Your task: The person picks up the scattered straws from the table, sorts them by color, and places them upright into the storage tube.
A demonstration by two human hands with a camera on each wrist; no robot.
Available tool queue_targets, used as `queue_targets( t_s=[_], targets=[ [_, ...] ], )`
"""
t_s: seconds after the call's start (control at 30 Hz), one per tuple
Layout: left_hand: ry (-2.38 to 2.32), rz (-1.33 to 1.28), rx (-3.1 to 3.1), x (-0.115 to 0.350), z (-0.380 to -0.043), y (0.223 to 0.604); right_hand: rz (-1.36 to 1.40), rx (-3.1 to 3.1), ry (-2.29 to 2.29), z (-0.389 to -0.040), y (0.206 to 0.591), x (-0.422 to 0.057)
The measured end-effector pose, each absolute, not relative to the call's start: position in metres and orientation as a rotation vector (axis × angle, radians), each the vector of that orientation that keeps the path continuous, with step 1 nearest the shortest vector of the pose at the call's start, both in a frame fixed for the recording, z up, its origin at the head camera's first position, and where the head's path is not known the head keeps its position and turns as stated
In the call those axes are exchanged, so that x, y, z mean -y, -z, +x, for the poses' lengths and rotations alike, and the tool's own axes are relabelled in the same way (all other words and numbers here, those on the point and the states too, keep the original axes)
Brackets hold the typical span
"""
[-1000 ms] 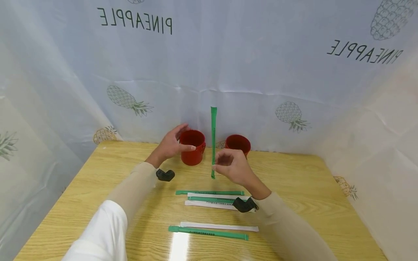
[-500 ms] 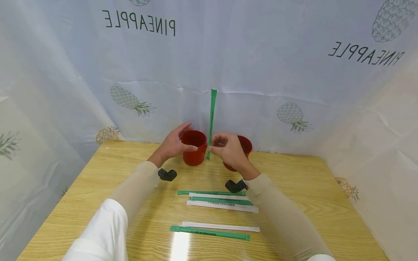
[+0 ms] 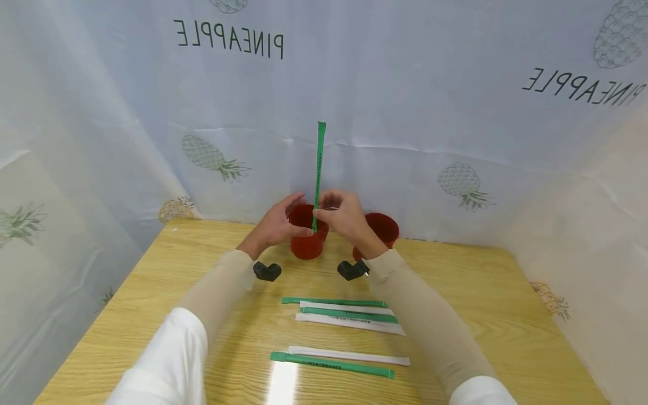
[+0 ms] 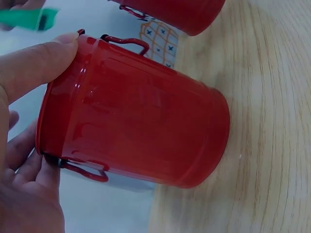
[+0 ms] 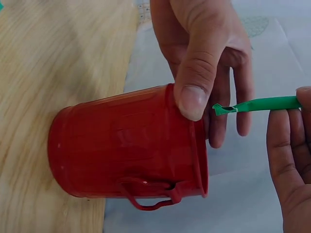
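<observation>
My left hand [image 3: 277, 226] holds a small red metal pail [image 3: 306, 248] by its rim, thumb on the near side and fingers around the far side. The pail stands upright on the table, its wire side handles showing in the left wrist view. Between thumb and fingertips, my right hand [image 3: 345, 218] pinches a green paper-wrapped straw [image 3: 319, 163] near its lower end. The straw is nearly upright in the head view. Its lower tip overlaps the pail's mouth there, and in the right wrist view the straw tip [image 5: 224, 109] is just outside the rim.
A second red pail [image 3: 386, 229] stands to the right, partly behind my right wrist. Nearer me on the wooden table [image 3: 167, 315] lie several green and white wrapped straws [image 3: 349, 318] in two groups. A white pineapple-print curtain [image 3: 385, 101] hangs behind the table.
My right hand has moved up, left and away from me, bringing the green straw from beside the left pail to over its mouth. My left hand stays at the pail.
</observation>
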State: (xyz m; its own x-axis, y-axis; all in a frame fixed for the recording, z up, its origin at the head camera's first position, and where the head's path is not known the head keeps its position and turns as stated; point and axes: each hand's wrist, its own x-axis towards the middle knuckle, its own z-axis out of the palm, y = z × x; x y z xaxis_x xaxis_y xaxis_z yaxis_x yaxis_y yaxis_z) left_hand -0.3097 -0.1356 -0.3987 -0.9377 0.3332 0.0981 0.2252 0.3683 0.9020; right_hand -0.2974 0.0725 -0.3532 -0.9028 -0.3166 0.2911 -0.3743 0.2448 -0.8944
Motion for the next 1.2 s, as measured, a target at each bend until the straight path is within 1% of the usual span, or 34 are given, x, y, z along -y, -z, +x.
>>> queue_targets(
  t_s=[0.2, 0.43, 0.73, 1.2],
  targets=[
    [-1.648, 0.528, -2.499, 0.133, -0.312, 0.400, 0.668, 2.420, -1.725, -0.311, 0.350, -0.063],
    [-1.674, 0.558, -2.471, 0.131, -0.311, 0.399, 0.680, 2.457, -1.627, -0.322, 0.360, -0.051],
    [-1.644, 0.526, -2.495, 0.132, -0.310, 0.400, 0.676, 2.579, -1.441, -0.322, 0.380, -0.042],
    [-1.658, 0.538, -2.481, 0.138, -0.310, 0.403, 0.650, 2.689, -1.342, -0.318, 0.381, -0.036]
  ],
)
